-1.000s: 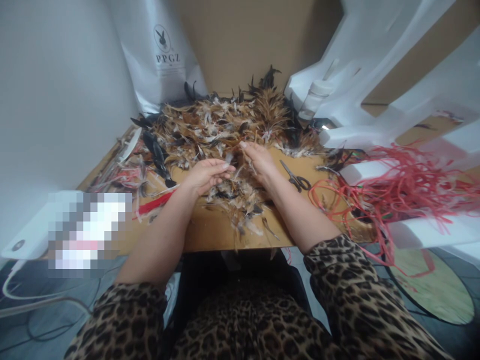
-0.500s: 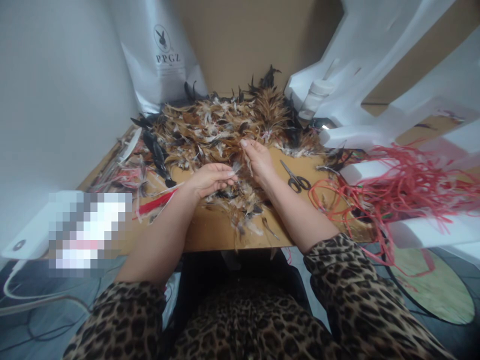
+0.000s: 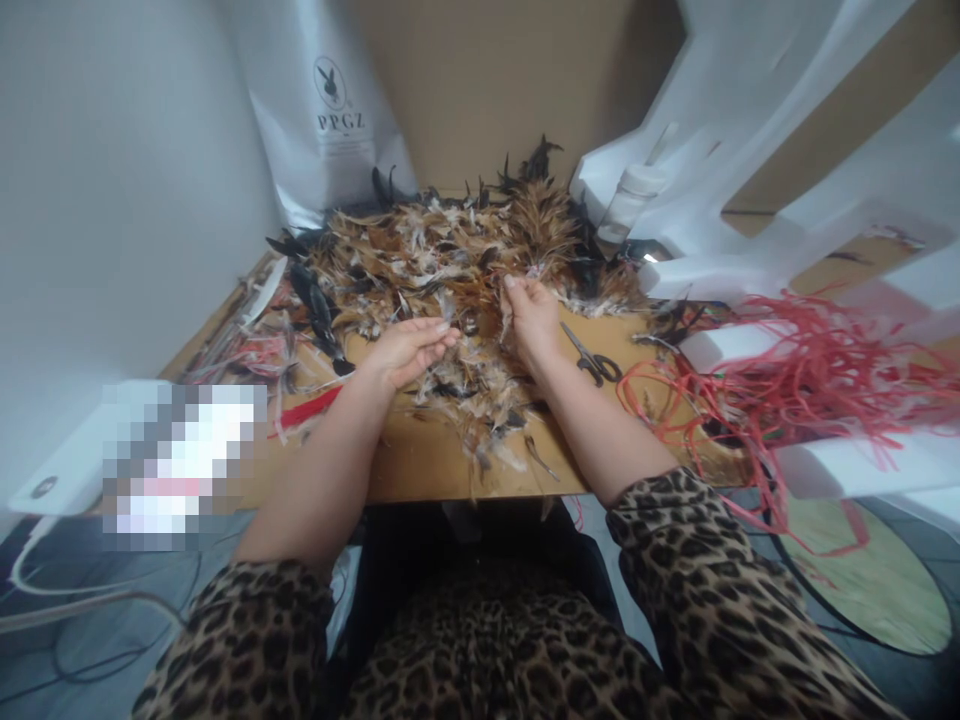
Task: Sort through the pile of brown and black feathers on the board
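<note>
My left hand [image 3: 414,350] is closed in a pinch, and a small pale feather [image 3: 448,306] shows at its fingertips. To its right, my right hand [image 3: 532,315] has its thumb and fingers pressed together on a thin brownish feather [image 3: 505,322]; how many feathers it holds I cannot tell. Behind both hands spreads a heap of brown, white and black feathers [image 3: 420,245]. Below and between them lie loose feathers [image 3: 480,395] on the brown tabletop [image 3: 427,470]. Black-handled scissors [image 3: 592,355] rest just right of my right hand.
Tangled red plastic strips [image 3: 795,370] drape over white foam pieces [image 3: 727,340] on the right. A clear bottle [image 3: 630,200] stands at the back right. A silver printed bag [image 3: 337,150] is at the back left, with a red bundle [image 3: 307,408] nearer me.
My hands have drawn apart: the left has moved slightly left and up, the right slightly right. The pale feather at my left fingertips now points upward.
</note>
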`<state>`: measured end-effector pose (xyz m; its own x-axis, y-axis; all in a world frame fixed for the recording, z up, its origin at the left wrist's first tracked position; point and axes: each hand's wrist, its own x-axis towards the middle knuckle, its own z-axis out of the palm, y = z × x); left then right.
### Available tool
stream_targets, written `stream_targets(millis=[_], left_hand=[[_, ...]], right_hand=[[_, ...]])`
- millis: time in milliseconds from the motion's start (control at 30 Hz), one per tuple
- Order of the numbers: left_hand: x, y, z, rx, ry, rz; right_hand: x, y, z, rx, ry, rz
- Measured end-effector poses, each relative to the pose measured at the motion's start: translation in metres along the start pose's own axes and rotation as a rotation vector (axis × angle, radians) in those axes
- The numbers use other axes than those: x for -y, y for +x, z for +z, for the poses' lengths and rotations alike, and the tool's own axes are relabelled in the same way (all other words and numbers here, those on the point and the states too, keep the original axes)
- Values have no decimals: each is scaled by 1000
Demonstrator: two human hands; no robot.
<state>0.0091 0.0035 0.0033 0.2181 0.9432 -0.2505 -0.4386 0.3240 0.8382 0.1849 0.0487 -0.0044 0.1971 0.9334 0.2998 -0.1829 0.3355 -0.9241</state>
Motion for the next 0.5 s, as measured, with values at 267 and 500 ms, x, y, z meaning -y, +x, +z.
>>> stream_targets(millis=[267,500], left_hand=[[13,-5,12,214,19,-167],[16,-3,15,195,-1,-180]], right_hand=[[1,-17,16,-26,-18,-51],[1,-24,23,-21,-19,-16]])
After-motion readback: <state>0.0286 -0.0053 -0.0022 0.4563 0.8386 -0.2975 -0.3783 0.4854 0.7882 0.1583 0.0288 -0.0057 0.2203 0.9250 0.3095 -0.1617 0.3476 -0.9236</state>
